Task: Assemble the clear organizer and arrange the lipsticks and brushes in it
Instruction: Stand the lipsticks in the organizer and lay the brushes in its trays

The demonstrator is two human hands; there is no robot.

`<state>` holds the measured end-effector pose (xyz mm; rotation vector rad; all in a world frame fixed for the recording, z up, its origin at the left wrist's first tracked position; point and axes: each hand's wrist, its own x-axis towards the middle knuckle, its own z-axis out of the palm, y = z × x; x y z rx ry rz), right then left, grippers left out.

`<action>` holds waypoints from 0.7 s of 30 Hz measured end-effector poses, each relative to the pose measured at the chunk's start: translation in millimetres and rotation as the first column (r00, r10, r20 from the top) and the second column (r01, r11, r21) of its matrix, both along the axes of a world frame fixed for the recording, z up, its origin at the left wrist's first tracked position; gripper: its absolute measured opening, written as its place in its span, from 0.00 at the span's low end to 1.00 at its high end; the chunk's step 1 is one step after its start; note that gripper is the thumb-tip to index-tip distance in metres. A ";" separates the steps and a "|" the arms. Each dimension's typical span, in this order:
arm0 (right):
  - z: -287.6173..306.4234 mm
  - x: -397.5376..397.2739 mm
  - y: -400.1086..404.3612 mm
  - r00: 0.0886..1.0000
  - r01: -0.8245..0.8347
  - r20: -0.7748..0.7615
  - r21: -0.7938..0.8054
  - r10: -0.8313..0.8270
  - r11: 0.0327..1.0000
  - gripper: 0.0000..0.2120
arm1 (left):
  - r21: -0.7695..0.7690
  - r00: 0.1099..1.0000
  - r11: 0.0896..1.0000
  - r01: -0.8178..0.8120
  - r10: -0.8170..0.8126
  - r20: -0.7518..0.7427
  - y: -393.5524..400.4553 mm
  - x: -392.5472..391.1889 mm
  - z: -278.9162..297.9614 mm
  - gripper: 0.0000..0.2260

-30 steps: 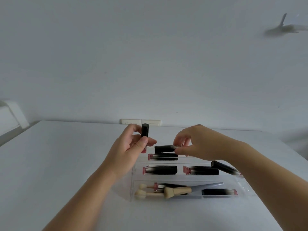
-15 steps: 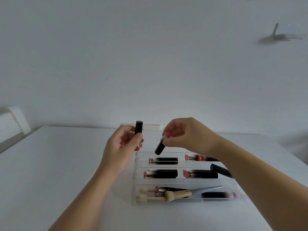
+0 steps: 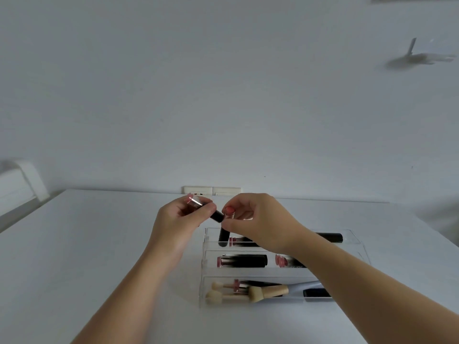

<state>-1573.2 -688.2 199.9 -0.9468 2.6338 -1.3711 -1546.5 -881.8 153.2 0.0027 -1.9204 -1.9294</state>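
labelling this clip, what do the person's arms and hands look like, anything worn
Both forearms are bare as far as the frame shows, with no sleeve in view. No watch, bracelet, ring or glove shows on the left hand or the right hand. The one right fingernail that shows clearly is painted a pinkish red.

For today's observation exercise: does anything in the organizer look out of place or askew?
Yes. In the clear organizer, the near compartment mixes a pink-ended lipstick among the brushes, which lie overlapping and slanted, unlike the parallel rows behind.
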 end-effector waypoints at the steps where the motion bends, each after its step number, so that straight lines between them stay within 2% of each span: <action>1: -0.1 0.5 0.8 1.000 0.002 -0.012 0.005 -0.002 1.000 0.04 | -0.061 1.000 0.998 -0.011 0.010 -0.015 0.7 0.1 -1.2 0.14; 6: -1.1 1.7 9.0 0.997 0.028 -0.075 0.025 -0.026 0.999 0.04 | -0.170 0.999 0.985 -0.026 0.018 -0.050 2.0 1.6 -4.0 0.15; 11: -5.6 2.5 13.3 0.995 0.045 -0.092 -0.002 -0.045 0.999 0.05 | -0.398 0.998 0.917 -0.018 -0.010 -0.068 5.1 5.1 -5.0 0.13; 15: -10.0 3.1 9.4 0.991 0.065 -0.112 -0.030 -0.068 0.997 0.05 | -0.458 0.999 0.889 -0.007 -0.012 -0.039 4.3 5.8 -5.1 0.08; 21: -13.5 5.7 2.4 0.989 0.092 -0.108 -0.058 -0.098 0.994 0.05 | -0.478 0.999 0.878 0.031 -0.045 -0.019 -1.1 7.7 -1.3 0.10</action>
